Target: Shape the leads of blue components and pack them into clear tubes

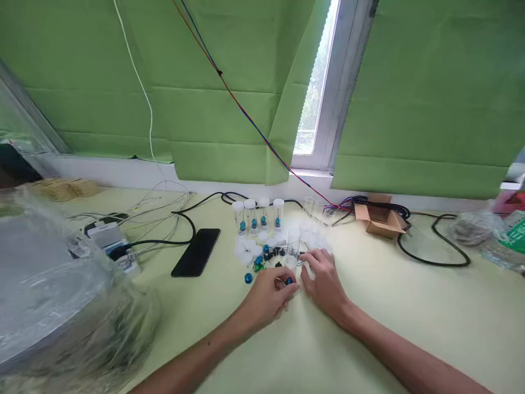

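My left hand [268, 293] is closed, thumb and fingers pinching a small blue metallic part [289, 281]. Just right of it, my right hand [322, 276] rests low over the table, its thumb and index finger apart near some small dark and metal pieces. A clear plastic tube [293, 246] stands upright between the hands, beyond the fingertips. Left of it lie loose blue parts [248, 278], green pieces [258, 266], black pieces [279, 251] and white round caps [246, 258]. Behind them several white-capped tubes [278, 213] stand in a row, blue parts inside.
More clear tubes [309, 206] stand at the back. A black phone [196, 253] lies left, near cables and a power strip [109, 235]. A large plastic bag [61, 295] fills the left foreground. An open cardboard box [380, 219] and black cable [435, 264] are right.
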